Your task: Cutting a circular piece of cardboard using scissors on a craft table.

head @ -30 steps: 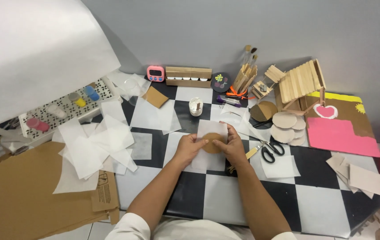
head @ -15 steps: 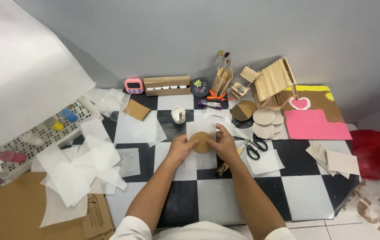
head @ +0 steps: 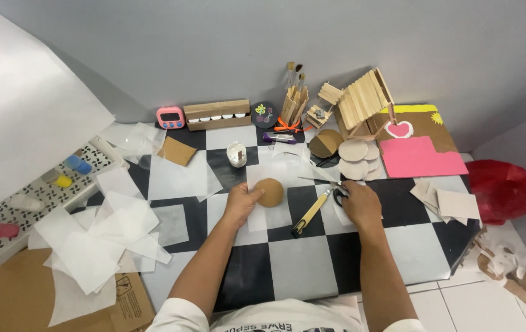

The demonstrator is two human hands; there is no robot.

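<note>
At the far left, a white perforated tray (head: pixel 41 197) is holding small coloured bottles, and loose sheets of white tracing paper (head: pixel 100 237) are lying scattered over the near-left part of the black-and-white checkered board (head: pixel 303 264). A brown cardboard sheet (head: pixel 4 301) is lying on the floor beside them.

Toward the middle, the left hand (head: pixel 241 203) is pressing down on a white paper sheet (head: pixel 275 184), fingertips touching the edge of a round cardboard disc (head: pixel 269 192) that is sitting on it; the hand is lying flat and pinning, not clenched around anything. A small white glue pot (head: pixel 236 154) is standing just beyond. A craft knife with a tan handle (head: pixel 311 212) is lying diagonally between the two hands, untouched.

Further right, the right hand (head: pixel 361 204) is closing over the black handles of a pair of scissors (head: pixel 330 187), its blades pointing left toward the paper; whether the fingers are through the loops cannot be told.

For a clean cut, the left hand should be keeping disc and sheet flat and unshifted while the scissors are lifted, with fingertips clear of the blade path.

At the far right, more cardboard discs (head: pixel 355 158), a stick-built hut (head: pixel 364 98), a pink card (head: pixel 419 157) and a red plastic bag (head: pixel 502 190) are lying well apart from the hands.
</note>
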